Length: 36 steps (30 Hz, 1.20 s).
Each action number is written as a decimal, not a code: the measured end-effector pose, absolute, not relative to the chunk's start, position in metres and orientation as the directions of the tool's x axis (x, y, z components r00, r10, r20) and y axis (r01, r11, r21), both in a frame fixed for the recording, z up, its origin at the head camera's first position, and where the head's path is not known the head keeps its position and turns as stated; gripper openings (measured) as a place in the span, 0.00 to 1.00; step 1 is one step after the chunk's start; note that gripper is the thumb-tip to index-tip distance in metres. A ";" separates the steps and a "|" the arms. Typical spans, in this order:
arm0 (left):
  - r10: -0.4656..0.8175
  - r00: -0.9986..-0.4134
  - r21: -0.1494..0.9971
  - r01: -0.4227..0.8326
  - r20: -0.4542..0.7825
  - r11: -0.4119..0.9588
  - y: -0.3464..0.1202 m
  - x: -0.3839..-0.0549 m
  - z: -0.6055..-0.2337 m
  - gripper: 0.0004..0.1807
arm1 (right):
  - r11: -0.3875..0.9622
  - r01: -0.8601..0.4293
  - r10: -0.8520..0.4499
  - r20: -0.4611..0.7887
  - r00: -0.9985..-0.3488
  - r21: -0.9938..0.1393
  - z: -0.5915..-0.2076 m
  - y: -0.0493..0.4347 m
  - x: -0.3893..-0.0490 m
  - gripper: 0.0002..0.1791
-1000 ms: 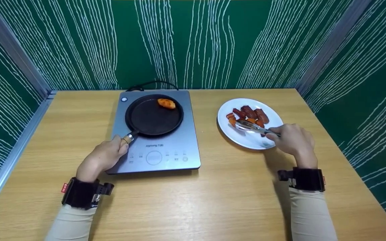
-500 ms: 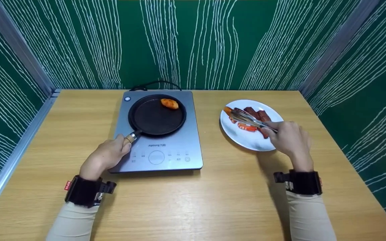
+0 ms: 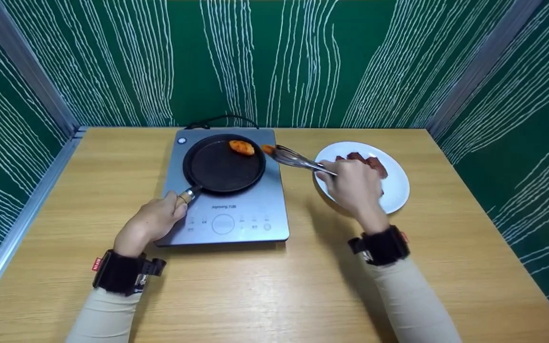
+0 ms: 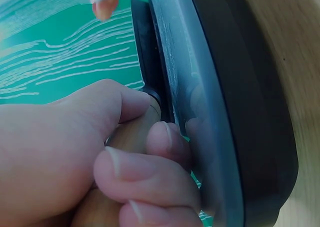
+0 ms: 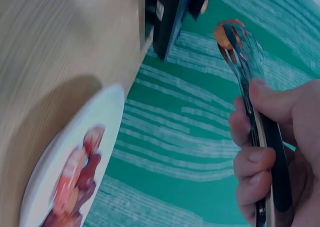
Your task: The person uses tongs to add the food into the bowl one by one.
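Note:
My left hand (image 3: pixel 153 219) grips the wooden handle (image 4: pixel 132 132) of a black frying pan (image 3: pixel 222 166), which sits on a silver induction cooker (image 3: pixel 250 214). One orange-brown piece of food (image 3: pixel 241 147) lies near the pan's far right rim. In my right hand (image 3: pixel 353 186) are metal tongs (image 3: pixel 296 158), squeezed between thumb and fingers. Their slotted tips pinch another orange piece (image 5: pixel 227 34), held up beside the pan's right rim. Below and behind that hand is a white plate (image 3: pixel 398 190) with several reddish-brown pieces of food (image 3: pixel 374 166), partly hidden by the hand.
A wooden table (image 3: pixel 255 295) carries everything. Behind the cooker a black cord (image 3: pixel 222 116) runs along the back edge. Green walls (image 3: pixel 293 62) with white wavy lines enclose the back and both sides.
My right hand has moved left from over the plate toward the pan, carrying an orange piece in the tongs. My left hand keeps its grip on the pan handle.

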<state>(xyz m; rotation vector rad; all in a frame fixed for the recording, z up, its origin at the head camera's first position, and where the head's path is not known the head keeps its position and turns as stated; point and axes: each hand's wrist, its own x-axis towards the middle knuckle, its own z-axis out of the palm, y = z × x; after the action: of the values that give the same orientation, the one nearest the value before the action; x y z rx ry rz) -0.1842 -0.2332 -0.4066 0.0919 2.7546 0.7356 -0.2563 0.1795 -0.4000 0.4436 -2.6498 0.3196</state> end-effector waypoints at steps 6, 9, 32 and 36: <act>0.152 -0.959 0.493 0.016 -0.238 0.870 -0.233 -0.183 -0.407 0.14 | 0.919 -0.383 -0.293 0.481 -0.826 -0.098 -0.400 0.137 -0.265 0.15; 0.161 -0.961 0.492 0.032 -0.223 0.870 -0.234 -0.182 -0.408 0.14 | 0.907 -0.415 -0.327 0.503 -0.800 -0.070 -0.400 0.116 -0.269 0.17; 0.166 -0.954 0.502 0.020 -0.248 0.865 -0.235 -0.182 -0.405 0.14 | 0.915 -0.394 -0.390 0.440 -0.809 0.088 -0.416 0.030 -0.293 0.11; 0.163 -0.956 0.502 0.021 -0.242 0.865 -0.233 -0.182 -0.405 0.13 | 0.917 -0.386 -0.388 0.463 -0.797 0.105 -0.419 0.022 -0.292 0.12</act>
<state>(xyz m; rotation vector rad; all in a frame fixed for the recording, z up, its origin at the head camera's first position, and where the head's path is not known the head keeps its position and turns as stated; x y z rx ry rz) -0.1823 -0.2332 -0.4047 0.1390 2.7613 0.7385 -0.2925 0.0224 -0.4189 0.5574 -2.5872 -0.0076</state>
